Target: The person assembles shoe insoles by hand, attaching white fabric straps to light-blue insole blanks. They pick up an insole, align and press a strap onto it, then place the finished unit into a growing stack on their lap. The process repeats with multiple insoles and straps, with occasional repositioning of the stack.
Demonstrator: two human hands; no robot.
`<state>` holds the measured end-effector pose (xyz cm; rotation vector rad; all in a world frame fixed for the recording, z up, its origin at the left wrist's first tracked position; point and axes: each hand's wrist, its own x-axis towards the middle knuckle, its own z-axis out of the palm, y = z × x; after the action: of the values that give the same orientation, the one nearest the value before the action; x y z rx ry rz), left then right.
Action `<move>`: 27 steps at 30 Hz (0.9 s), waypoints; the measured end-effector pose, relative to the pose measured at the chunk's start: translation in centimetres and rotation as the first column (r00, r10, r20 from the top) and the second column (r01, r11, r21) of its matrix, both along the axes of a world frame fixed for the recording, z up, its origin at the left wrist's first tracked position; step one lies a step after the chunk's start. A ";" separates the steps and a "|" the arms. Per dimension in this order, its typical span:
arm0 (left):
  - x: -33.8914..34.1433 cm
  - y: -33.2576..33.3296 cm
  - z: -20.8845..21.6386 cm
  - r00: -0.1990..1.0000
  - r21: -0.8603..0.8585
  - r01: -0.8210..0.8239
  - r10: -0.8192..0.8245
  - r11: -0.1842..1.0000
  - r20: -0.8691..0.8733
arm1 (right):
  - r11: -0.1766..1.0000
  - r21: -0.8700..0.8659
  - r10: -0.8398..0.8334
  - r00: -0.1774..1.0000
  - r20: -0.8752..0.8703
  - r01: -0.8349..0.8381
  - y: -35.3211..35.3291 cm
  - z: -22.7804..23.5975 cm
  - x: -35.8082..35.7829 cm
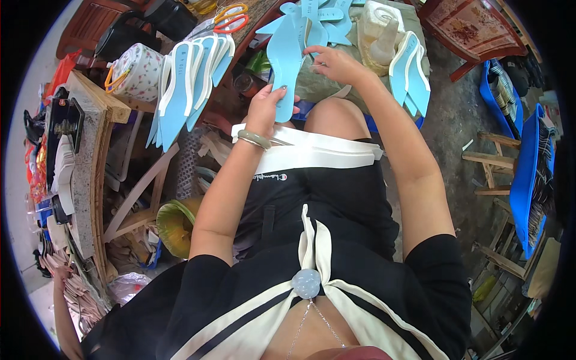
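Note:
In front of me a light blue insole (287, 51) stands tilted, its narrow heel end toward me. My left hand (264, 112) is closed round that heel end, thumb on top. My right hand (339, 65) is at the insole's right edge, with thumb and forefinger pinched together; what they hold there is too small to make out. White strips (312, 157) lie across my lap. More light blue insoles (329, 17) are spread at the far end of the work surface. To the right rests a small stack of blue insoles with white edging (410, 75).
Several white-edged insoles (191, 81) overhang the table's edge on the left, near orange-handled scissors (231, 19) and a flowered container (138, 77). A whitish tub (382, 36) stands far right of centre. Blue trays (528, 186) stand at right. Another person's hand (61, 275) shows lower left.

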<state>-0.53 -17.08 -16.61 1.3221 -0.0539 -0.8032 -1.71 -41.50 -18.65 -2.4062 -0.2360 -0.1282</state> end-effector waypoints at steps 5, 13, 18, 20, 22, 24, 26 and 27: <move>0.2 0.2 0.9 0.994 0.091 -0.022 0.013 0.996 0.104 | 0.999 -0.046 -0.013 1.000 -0.015 0.012 0.5 0.4 -0.3; 0.2 0.9 0.8 0.995 0.003 -0.087 0.087 0.996 0.048 | 0.999 -0.036 -0.020 1.000 0.011 0.020 1.3 0.0 0.2; 0.3 1.1 0.0 0.997 -0.027 -0.052 0.053 0.998 0.050 | 0.999 -0.029 -0.024 1.000 -0.010 0.024 1.5 0.5 0.0; 0.3 1.2 -0.1 0.996 0.015 0.008 -0.009 1.000 0.088 | 1.000 -0.007 -0.016 1.000 -0.012 0.016 1.4 0.9 0.1; 1.0 1.3 0.4 0.982 0.107 0.061 -0.079 0.992 0.170 | 1.000 0.027 -0.001 1.000 -0.013 0.002 1.1 1.1 0.2; 1.2 1.0 1.6 0.970 0.195 0.101 -0.140 0.976 0.198 | 0.994 0.104 -0.022 1.000 0.012 0.020 1.0 0.5 0.3; 1.4 0.7 3.4 0.967 0.282 0.122 -0.178 0.952 0.183 | 0.952 0.299 -0.066 0.998 -0.020 0.068 0.8 0.5 0.2; 2.0 1.0 3.2 0.964 0.298 0.150 -0.207 0.943 0.169 | 0.888 0.447 -0.083 0.994 -0.069 0.106 1.0 1.1 -0.4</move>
<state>1.44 -16.03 -13.37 1.6860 -0.2282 -0.8526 -2.07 -40.46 -17.59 -1.9522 -0.0550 -0.1511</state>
